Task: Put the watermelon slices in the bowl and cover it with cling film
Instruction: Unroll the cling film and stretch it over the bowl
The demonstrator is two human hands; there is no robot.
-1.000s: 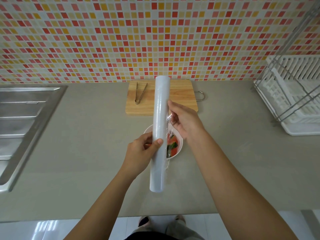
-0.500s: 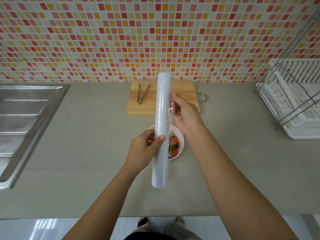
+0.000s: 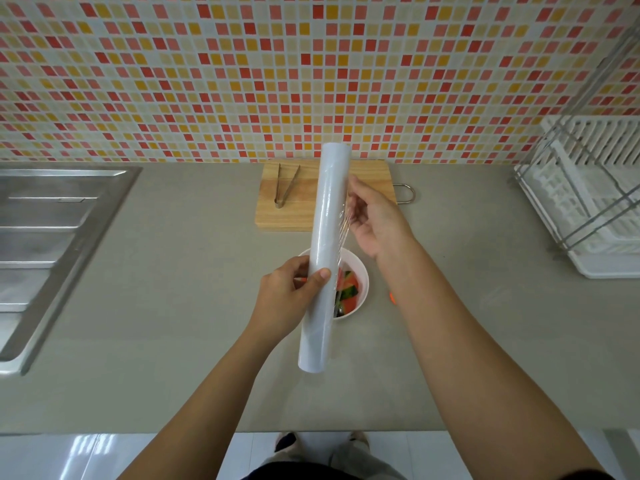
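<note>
A long white roll of cling film (image 3: 325, 244) is held in the air above the counter, its far end pointing at the wall. My left hand (image 3: 291, 299) grips the roll near its middle. My right hand (image 3: 374, 223) pinches the loose edge of film at the roll's right side, and a narrow strip of film is stretched between them. Under the roll stands a white bowl (image 3: 362, 271) with red and green watermelon slices (image 3: 349, 287), partly hidden by the roll and my left hand.
A wooden cutting board (image 3: 291, 209) with metal tongs (image 3: 285, 183) lies behind the bowl by the tiled wall. A steel sink (image 3: 52, 233) is at the left, a white dish rack (image 3: 588, 202) at the right. A small orange bit (image 3: 392, 297) lies right of the bowl.
My right hand has slid up along the roll toward its far end with the film edge in its pinch. The roll has stayed in my left hand.
</note>
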